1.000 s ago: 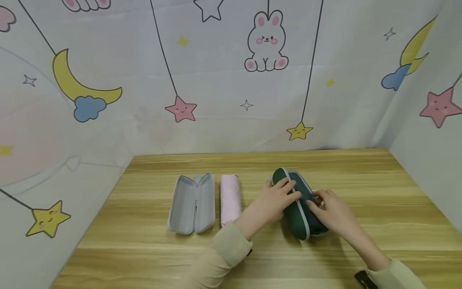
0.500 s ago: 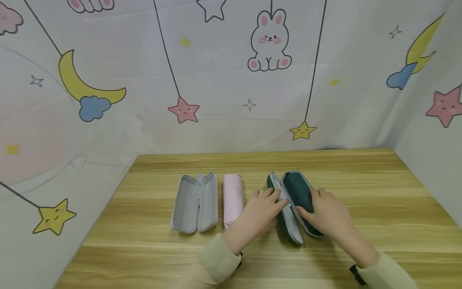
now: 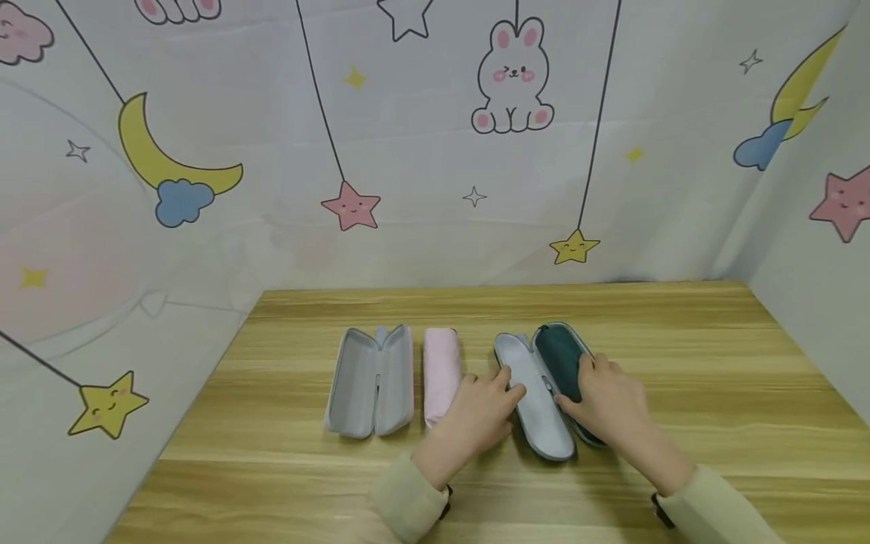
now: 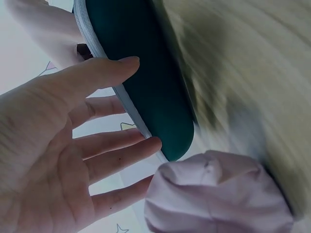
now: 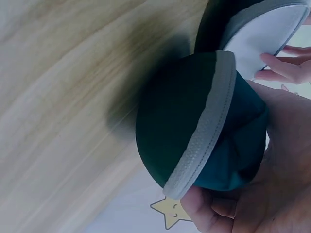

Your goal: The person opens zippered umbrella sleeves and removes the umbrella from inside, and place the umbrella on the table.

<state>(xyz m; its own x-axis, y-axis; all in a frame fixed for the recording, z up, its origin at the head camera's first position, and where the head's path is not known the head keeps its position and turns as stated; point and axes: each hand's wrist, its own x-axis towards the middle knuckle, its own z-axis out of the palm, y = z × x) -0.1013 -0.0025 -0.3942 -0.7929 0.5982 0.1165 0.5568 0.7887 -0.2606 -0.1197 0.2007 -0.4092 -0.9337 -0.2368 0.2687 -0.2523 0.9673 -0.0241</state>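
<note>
A zippered dark green case [image 3: 540, 408] lies unfolded on the table, its grey-lined lid turned to the left. Dark teal fabric [image 3: 560, 359] fills its right half and bulges past the rim in the right wrist view. My right hand [image 3: 612, 400] grips that half from the right, the thumb lying toward the middle. Along the lid's left edge is my left hand [image 3: 472, 415]. Seen from the left wrist, its thumb touches the lid's green outer side, with the other fingers spread and fairly straight by the rim. A pink fabric bundle [image 3: 442, 370] lies just left of this hand.
An unfolded case with a bare grey lining [image 3: 356, 385] and a pink outside edge lies left of the pink bundle. The wood-grain table [image 3: 306, 483] meets a white printed curtain [image 3: 421, 249] at the back, with more curtain at both sides.
The green case's lid has swung over to the left, baring its grey lining and the teal fabric. My left hand has moved left with the lid; the right hand stays on the other half.
</note>
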